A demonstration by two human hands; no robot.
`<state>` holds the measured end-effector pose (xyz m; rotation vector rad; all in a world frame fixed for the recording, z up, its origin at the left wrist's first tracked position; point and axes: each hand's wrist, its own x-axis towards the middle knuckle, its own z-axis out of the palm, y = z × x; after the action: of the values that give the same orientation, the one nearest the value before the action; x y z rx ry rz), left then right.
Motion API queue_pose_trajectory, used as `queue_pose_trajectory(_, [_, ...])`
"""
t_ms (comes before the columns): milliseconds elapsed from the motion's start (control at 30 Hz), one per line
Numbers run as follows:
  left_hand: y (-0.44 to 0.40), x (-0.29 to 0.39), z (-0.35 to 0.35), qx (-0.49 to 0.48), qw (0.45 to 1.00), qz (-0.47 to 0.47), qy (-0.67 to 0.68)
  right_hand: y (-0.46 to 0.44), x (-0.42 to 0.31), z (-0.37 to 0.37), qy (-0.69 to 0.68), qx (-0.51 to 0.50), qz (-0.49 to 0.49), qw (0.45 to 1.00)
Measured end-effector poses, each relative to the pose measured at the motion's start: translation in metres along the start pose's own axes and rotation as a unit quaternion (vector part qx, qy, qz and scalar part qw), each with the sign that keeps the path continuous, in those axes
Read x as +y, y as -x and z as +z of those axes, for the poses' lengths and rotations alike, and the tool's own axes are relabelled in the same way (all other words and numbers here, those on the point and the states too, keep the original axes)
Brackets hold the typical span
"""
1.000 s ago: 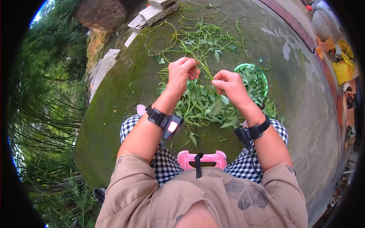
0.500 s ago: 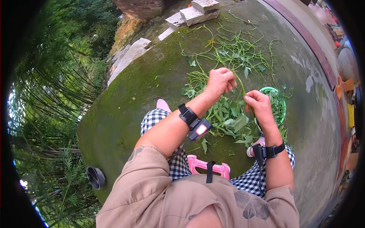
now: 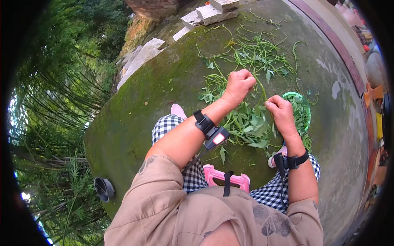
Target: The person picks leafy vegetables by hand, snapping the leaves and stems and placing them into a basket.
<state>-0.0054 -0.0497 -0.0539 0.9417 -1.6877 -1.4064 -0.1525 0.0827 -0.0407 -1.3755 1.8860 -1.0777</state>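
Observation:
My left hand is closed in a pinch on the upper end of a green stem. Lower and to the right, my right hand pinches the same stem between thumb and fingers. Under and between the hands lies a heap of leafy greens on the mossy ground. Long, thin stems are spread beyond my hands. A green-rimmed basket holding leaves stands just right of my right hand.
A pink stool is between my knees. Pale stone slabs line the upper left edge, with foliage beyond. A dark pot lies at lower left. An orange object and clutter are at far right.
The view has swung, so the scene sits further right in the picture. My left fingers have curled in more tightly, and both hands still hold a stem.

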Motion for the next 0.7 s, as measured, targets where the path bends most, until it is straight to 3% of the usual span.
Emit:
queue_pose_trajectory(100, [0.001,-0.002,-0.001,0.043,0.999,0.017,-0.023,0.002,-0.005,-0.002,-0.046,0.008,-0.003,0.999])
queue_pose_trajectory(200, [0.002,-0.001,-0.002,0.024,0.991,-0.068,0.111,0.005,-0.015,-0.001,-0.069,0.013,-0.014,0.997])
queue_pose_trajectory(300, [0.004,-0.001,0.0,0.025,0.981,-0.093,0.17,0.008,-0.022,0.0,-0.074,0.018,-0.016,0.997])
queue_pose_trajectory(700, [0.0,-0.008,0.005,0.058,0.923,-0.245,0.291,0.011,-0.021,0.005,-0.058,0.028,-0.04,0.997])
